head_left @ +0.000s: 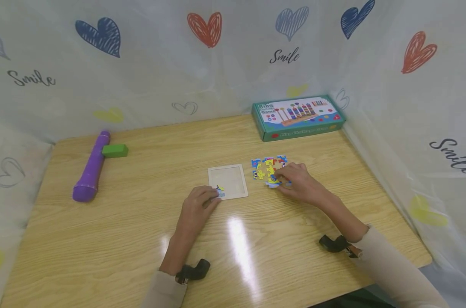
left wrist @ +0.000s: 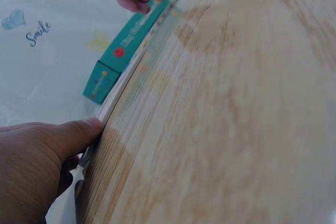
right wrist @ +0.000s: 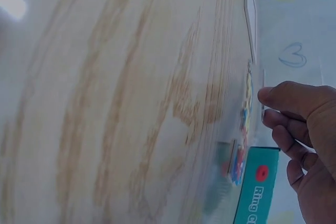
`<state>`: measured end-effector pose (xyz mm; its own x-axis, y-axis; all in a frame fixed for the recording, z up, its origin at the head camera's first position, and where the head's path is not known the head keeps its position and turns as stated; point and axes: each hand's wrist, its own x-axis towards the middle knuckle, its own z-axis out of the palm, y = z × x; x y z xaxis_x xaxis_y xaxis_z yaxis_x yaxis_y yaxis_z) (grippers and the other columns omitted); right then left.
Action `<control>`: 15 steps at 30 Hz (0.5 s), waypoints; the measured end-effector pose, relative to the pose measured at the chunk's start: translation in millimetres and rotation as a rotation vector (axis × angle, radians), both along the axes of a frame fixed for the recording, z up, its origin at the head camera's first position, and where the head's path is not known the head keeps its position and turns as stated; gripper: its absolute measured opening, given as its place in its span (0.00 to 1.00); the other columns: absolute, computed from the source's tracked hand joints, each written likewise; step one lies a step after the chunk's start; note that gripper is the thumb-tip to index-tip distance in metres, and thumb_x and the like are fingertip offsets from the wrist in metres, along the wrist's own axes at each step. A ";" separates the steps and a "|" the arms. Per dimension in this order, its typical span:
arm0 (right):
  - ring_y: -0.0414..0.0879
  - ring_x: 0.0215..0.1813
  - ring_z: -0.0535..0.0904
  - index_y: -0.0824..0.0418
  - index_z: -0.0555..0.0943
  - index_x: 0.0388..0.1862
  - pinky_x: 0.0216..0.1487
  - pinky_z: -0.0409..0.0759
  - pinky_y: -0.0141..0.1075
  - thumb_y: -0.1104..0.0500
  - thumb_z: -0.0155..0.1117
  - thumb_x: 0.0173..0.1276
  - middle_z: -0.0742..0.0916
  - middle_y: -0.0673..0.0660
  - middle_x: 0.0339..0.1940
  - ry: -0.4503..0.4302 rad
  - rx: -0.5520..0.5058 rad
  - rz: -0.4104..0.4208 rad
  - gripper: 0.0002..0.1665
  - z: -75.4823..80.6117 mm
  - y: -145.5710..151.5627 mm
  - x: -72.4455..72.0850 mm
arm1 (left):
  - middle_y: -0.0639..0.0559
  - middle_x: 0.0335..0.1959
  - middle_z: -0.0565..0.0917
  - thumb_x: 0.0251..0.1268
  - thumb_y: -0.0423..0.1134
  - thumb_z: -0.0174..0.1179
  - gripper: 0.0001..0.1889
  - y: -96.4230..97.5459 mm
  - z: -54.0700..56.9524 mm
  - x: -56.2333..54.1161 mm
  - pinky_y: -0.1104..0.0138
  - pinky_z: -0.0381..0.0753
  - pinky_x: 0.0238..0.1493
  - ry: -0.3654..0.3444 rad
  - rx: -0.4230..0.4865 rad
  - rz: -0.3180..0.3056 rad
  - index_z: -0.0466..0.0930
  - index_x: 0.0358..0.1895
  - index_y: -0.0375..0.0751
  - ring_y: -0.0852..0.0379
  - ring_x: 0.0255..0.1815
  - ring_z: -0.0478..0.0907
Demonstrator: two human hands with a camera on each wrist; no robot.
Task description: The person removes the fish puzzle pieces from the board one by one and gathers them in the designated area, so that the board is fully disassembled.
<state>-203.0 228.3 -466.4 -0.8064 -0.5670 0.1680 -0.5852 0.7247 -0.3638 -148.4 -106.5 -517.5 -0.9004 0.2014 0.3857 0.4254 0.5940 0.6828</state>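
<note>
A square wooden puzzle tray (head_left: 245, 182) lies flat on the table, with a blue and yellow puzzle piece (head_left: 221, 193) in its near left corner. At that corner my left hand (head_left: 196, 210) grips the tray, thumb on the near side and fingers at the left; its fingertips partly cover the piece. Right of the tray lies a group of loose jigsaw pieces (head_left: 260, 174) in blue, yellow and red. Just above them my right hand (head_left: 300, 183) pinches a thin puzzle piece (right wrist: 263, 95) between thumb and fingers, seen edge-on in the right wrist view. This hand hides some of the loose pieces.
A green game box (head_left: 302, 133) stands at the table's back right. On the left lies a purple toy microphone (head_left: 92, 171) with a green block (head_left: 115, 150) against it. A white curtain (head_left: 148, 77) printed with hearts borders the wooden table (head_left: 140, 179).
</note>
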 end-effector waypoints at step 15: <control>0.50 0.41 0.74 0.63 0.83 0.46 0.46 0.63 0.50 0.65 0.76 0.58 0.84 0.52 0.37 -0.016 0.001 0.019 0.17 -9.4 5.6 -2.1 | 0.52 0.47 0.86 0.60 0.32 0.71 0.08 0.1 0.4 -0.7 0.61 0.75 0.61 -0.010 -0.003 0.004 0.89 0.42 0.39 0.53 0.55 0.78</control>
